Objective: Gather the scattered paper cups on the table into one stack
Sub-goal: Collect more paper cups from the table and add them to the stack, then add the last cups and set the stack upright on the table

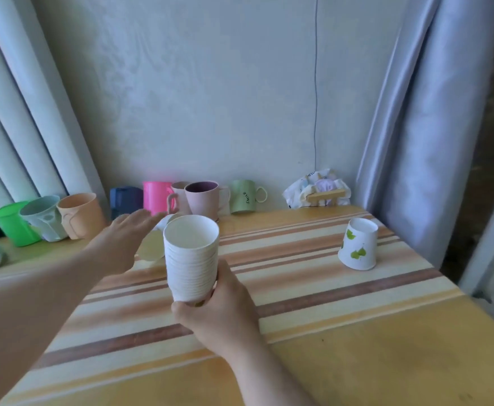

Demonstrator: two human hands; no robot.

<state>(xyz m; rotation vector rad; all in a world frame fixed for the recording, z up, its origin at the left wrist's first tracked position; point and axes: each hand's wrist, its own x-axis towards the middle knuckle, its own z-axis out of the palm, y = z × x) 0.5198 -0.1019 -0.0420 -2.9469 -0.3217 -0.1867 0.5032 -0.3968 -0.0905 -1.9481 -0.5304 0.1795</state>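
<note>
**Nearly all cups stacked, two still loose**

Right now I see my right hand (222,312) clamped around the base of the stack of paper cups (191,256), fingers curled together under and behind its lowest cup. The stack sits in the middle of the view, lifted off the table (357,332) as far as I can tell, with its long axis close to upright and leaning slightly left at the top. Its open mouth points up and toward me, so I look into the white inside of the top cup, and the nested rims show as ridges down its side.

My left hand (125,241) reaches out flat, palm down, fingers straight and loosely together, gripping nothing. It hovers over a loose paper cup (153,247) that lies on its side just left of the stack, partly hidden by the hand and the stack; I cannot tell exactly which way its mouth faces.

On the far right of the striped tablecloth stands a leaf-printed paper cup (357,244), upside down, base up, tilted a little to the right, well apart from the stack.

Along the far edge against the wall is a row of coloured mugs (201,200).
</note>
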